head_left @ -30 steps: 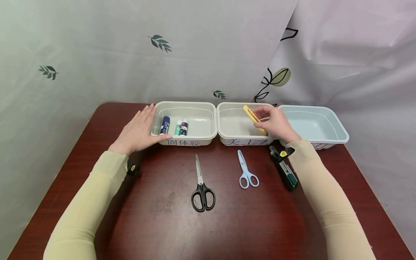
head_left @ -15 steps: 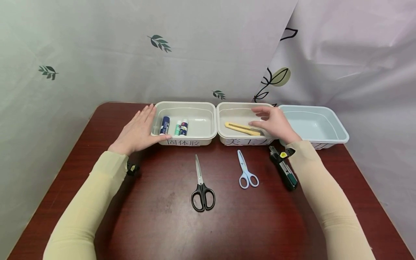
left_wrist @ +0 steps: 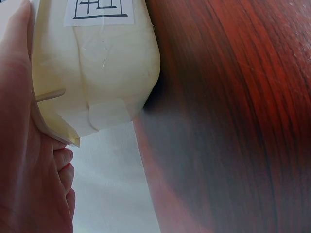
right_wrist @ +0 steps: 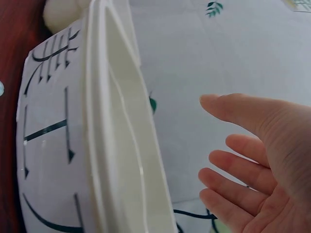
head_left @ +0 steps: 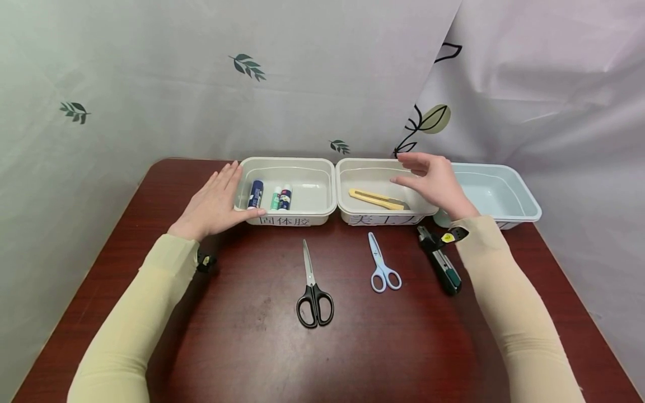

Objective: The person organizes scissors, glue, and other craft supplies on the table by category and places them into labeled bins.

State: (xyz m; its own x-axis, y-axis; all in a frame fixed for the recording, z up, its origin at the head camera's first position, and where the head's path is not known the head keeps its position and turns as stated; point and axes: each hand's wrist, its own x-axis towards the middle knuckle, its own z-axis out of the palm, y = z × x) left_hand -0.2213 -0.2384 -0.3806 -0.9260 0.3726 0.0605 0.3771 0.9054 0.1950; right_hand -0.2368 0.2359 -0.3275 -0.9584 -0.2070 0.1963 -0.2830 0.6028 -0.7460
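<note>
My left hand (head_left: 211, 201) rests with straight fingers on the left corner of the left bin (head_left: 314, 211), its thumb along the front rim. Inside that bin lie a dark blue glue stick (head_left: 256, 194), a green one (head_left: 275, 198) and another blue-and-white one (head_left: 285, 198). Over the right side of the middle bin (head_left: 347, 210), my right hand (head_left: 434, 182) hovers with nothing between thumb and fingers; the right wrist view shows the fingers spread apart above the rim. A yellow utility knife (head_left: 375, 198) lies on the bottom of the middle bin, its dark end toward the right.
Black-handled scissors (head_left: 313, 302) and light blue scissors (head_left: 383, 272) lie on the dark red table (head_left: 242, 347). Near my right wrist is a black-and-green utility knife (head_left: 443, 266). A light blue bin (head_left: 499, 193) stands at the right, and a patterned cloth (head_left: 302, 84) hangs behind.
My right hand has let go of the yellow utility knife, which dropped flat into the middle bin. That hand then rose and moved slightly right. My left hand has stayed put.
</note>
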